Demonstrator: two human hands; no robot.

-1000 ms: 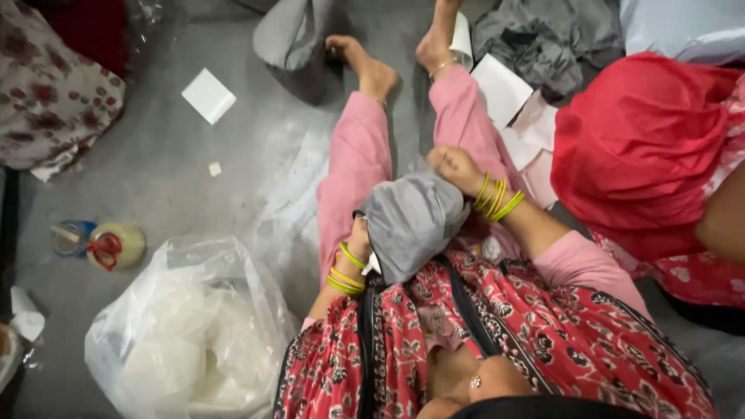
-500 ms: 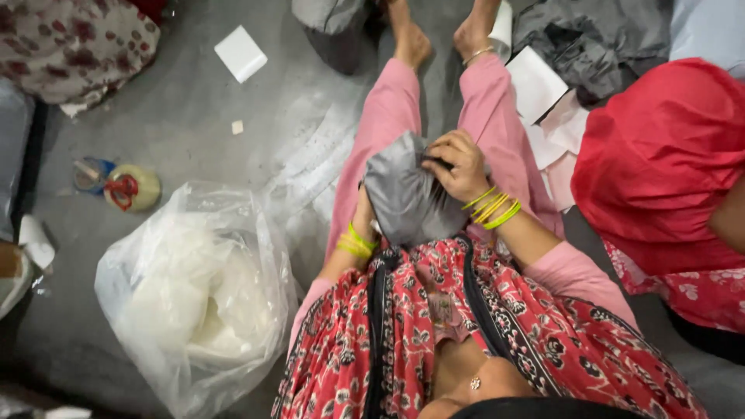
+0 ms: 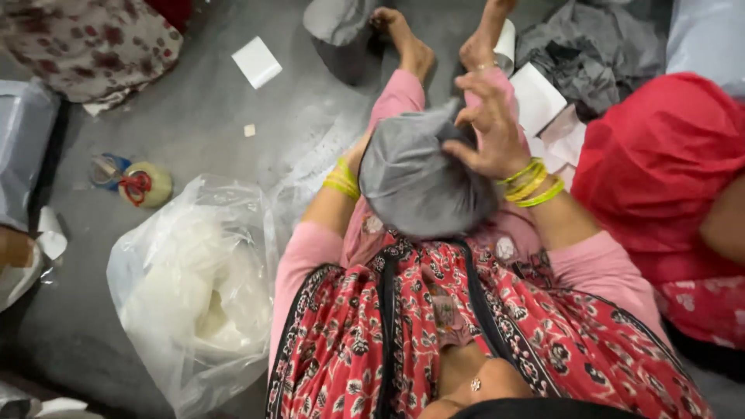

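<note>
Head camera: a seated person works a grey cloth bundle [image 3: 423, 182] in the lap, above pink-trousered legs.

Right hand [image 3: 489, 128] pinches the bundle's gathered top, fingers closed on the fabric; left hand [image 3: 355, 159] is hidden behind its left side, hold unclear. Bundle bulges toward the body, below the pinch. Left of it, a clear plastic bag [image 3: 194, 287] holds white stuffing.

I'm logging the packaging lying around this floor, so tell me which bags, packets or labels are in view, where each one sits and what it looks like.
Clear plastic bag: floor, at the person's left; crumpled, holding white material.
Grey pouch: on the lap, rounded; right hand fingers pinch its top, left hand hidden behind it.
White square packet: floor, upper left; flat.
White flat packets: beside the right leg; stacked, rectangular.
No signs or screens.
</note>
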